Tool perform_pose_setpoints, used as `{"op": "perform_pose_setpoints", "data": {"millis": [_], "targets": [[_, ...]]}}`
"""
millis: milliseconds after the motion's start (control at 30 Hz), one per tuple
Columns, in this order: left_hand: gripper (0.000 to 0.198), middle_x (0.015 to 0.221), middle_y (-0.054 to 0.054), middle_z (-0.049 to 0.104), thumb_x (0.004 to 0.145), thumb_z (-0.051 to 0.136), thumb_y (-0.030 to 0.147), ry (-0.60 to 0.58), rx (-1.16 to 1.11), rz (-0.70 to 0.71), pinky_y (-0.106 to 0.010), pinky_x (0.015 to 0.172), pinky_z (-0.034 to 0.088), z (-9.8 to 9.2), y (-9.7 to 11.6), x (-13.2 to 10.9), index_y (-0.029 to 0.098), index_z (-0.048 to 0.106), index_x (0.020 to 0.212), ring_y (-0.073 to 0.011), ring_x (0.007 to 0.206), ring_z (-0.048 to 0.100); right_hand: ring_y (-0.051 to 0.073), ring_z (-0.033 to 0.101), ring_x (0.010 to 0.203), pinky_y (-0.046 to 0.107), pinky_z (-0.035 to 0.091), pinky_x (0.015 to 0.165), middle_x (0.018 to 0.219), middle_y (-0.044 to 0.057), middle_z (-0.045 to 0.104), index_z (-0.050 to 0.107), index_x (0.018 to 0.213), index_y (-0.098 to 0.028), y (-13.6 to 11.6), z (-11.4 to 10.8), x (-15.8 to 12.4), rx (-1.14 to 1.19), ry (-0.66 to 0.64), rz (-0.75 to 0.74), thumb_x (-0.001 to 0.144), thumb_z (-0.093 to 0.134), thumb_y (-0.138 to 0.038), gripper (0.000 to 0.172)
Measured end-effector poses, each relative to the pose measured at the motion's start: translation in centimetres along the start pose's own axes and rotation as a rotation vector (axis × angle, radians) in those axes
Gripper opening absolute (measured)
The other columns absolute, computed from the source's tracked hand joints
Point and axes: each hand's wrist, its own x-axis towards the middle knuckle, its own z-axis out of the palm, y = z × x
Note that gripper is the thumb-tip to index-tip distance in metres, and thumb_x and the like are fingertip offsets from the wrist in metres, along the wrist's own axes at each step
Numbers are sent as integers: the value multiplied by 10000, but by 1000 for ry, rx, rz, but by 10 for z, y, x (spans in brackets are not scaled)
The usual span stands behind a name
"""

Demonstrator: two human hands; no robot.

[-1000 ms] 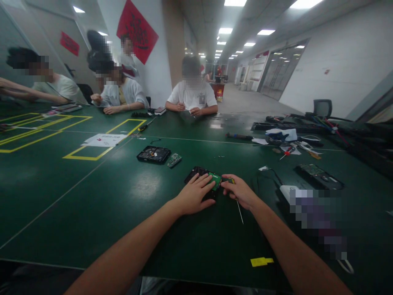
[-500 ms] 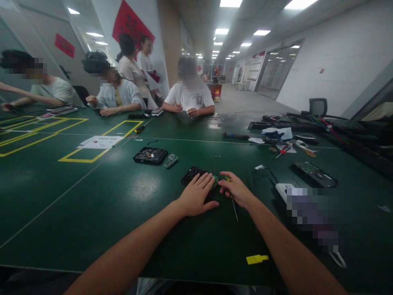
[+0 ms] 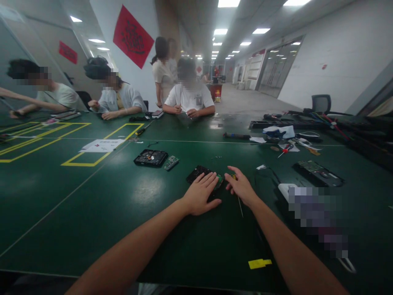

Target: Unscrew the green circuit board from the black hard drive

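1. The hard drive (image 3: 195, 173) is set on the bench (image 3: 147, 246), partly covered by the left grip (image 3: 201, 194), which is laid flat, fingers extended.
2. More of the green circuit board (image 3: 220, 180) is hidden than a second ago.
3. The screwdriver (image 3: 240, 207) is clamped in the right grip (image 3: 242, 187), its shaft pointed nearward.
4. The right fingertips, earlier held at the board's edge, are now parted slightly from it.
5. A standing person (image 3: 162, 76) is now seen nearer the seated person (image 3: 188, 99).
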Motion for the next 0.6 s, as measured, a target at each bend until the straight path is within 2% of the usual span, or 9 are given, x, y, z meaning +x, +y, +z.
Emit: {"op": "perform_pose_setpoints", "data": {"millis": [67, 100, 167, 200, 300, 367, 433, 533, 600], "targets": [[888, 1749, -161, 236, 1011, 518, 671, 42, -53, -17, -510, 1331, 178, 1, -1, -2, 156, 254, 1684, -303, 1630, 220, 183, 678, 688, 325, 561, 608, 978, 52, 708, 555, 1507, -270, 3, 3, -1, -153, -7, -123, 967, 629, -430, 567], [865, 1748, -152, 250, 1016, 530, 652, 70, -88, -32, -503, 1325, 212, 1, -3, -3, 170, 261, 1682, -300, 1626, 236, 207, 706, 835, 364, 589, 744, 1097, 81, 709, 611, 1460, -264, 4, 5, -2, -236, 6, -228, 951, 653, -399, 528], [776, 1711, -153, 349, 1040, 535, 582, 149, -157, -104, -466, 1291, 316, -2, -9, 1, 178, 305, 1661, -285, 1587, 337, 260, 681, 1077, 444, 541, 984, 1197, 109, 693, 676, 1387, -236, 6, 8, -2, -361, 38, -376, 933, 675, -365, 472], [696, 1658, -149, 441, 1056, 532, 529, 190, -178, -156, -446, 1269, 361, -5, -13, 6, 178, 361, 1632, -275, 1546, 408, 264, 670, 1111, 451, 525, 1015, 1214, 110, 686, 682, 1380, -235, 7, 9, -2, -381, 33, -393, 935, 673, -360, 462], [447, 1411, -112, 658, 1039, 601, 381, 210, -76, -369, -417, 1187, 464, -14, -34, 34, 202, 587, 1448, -271, 1361, 582, 210, 693, 919, 382, 588, 832, 1200, 105, 664, 655, 1418, -237, 9, 9, -1, -295, 7, -303, 984, 588, -375, 460], [334, 1319, -132, 679, 1043, 565, 248, 202, -47, -447, -437, 1138, 501, -18, -52, 63, 179, 648, 1358, -280, 1273, 628, 152, 651, 712, 307, 567, 621, 1143, 87, 653, 580, 1499, -251, 9, 7, -2, -183, 10, -215, 1023, 501, -409, 508], [305, 1273, -146, 681, 1042, 546, 178, 164, -40, -494, -429, 1078, 541, -18, -69, 94, 165, 667, 1322, -267, 1176, 674, 122, 593, 609, 257, 505, 496, 1076, 60, 643, 497, 1562, -270, 8, 6, -3, -98, 49, -165, 1034, 462, -451, 558], [231, 1235, -151, 688, 1032, 636, 218, 63, -44, -524, -420, 1028, 569, -10, -89, 134, 140, 698, 1241, -263, 1139, 685, 105, 573, 581, 225, 459, 435, 1087, 52, 632, 513, 1533, -268, 8, 6, -3, -30, 80, -144, 1017, 486, -463, 552], [358, 1336, -116, 648, 1037, 679, 368, -2, -47, -523, -470, 951, 605, -4, -97, 153, 172, 634, 1334, -261, 1129, 682, 100, 565, 561, 219, 443, 421, 1066, 47, 640, 534, 1504, -261, 11, 7, -2, 1, 81, -139, 1016, 490, -462, 530]]}}
